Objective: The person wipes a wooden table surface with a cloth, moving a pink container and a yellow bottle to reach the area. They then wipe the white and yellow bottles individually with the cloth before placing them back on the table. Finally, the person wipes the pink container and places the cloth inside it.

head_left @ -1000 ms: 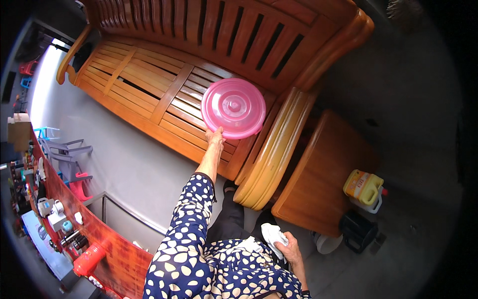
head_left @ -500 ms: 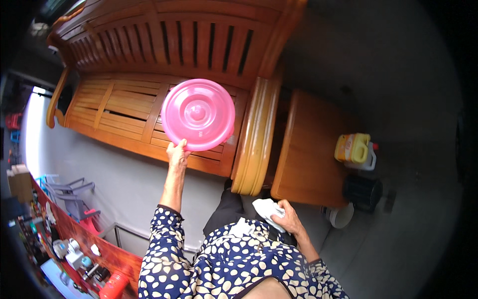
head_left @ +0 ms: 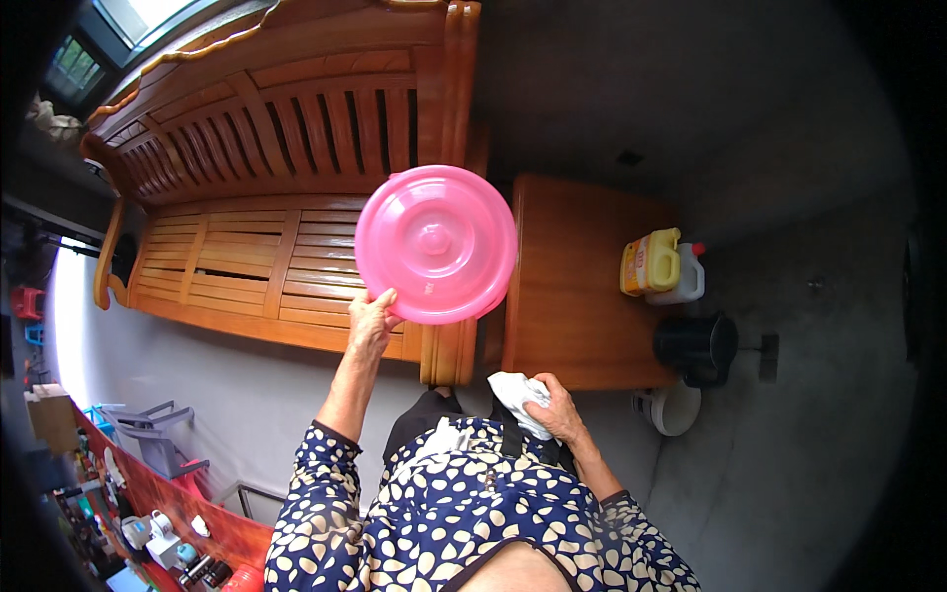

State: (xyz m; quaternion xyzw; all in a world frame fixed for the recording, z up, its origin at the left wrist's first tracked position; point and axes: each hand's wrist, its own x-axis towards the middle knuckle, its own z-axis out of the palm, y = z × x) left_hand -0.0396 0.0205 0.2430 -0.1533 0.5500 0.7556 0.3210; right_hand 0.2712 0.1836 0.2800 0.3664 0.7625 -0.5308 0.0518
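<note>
My left hand [head_left: 373, 321] grips the near rim of a round pink plastic lidded tub [head_left: 434, 242], thumb on top and fingers underneath. A knob stands in the middle of its lid, and the tub's body is mostly hidden below. It is held up over the right armrest of a wooden bench [head_left: 237, 237], covering part of that armrest. Close to my waist, my right hand [head_left: 562, 409] is closed around a crumpled white cloth [head_left: 518, 395].
Right of the bench stands a wooden side table [head_left: 582, 296] with a yellow jug [head_left: 651, 264], a whitish jug [head_left: 686, 281] and a black kettle-like pitcher [head_left: 695, 347]. A white bucket [head_left: 676, 409] sits below. Grey chairs [head_left: 158, 439] and a cluttered red table [head_left: 222, 538] are at left.
The pink tub in my left hand has shifted right relative to the bench, from over the seat to over the armrest. My right hand keeps the white cloth near my waist.
</note>
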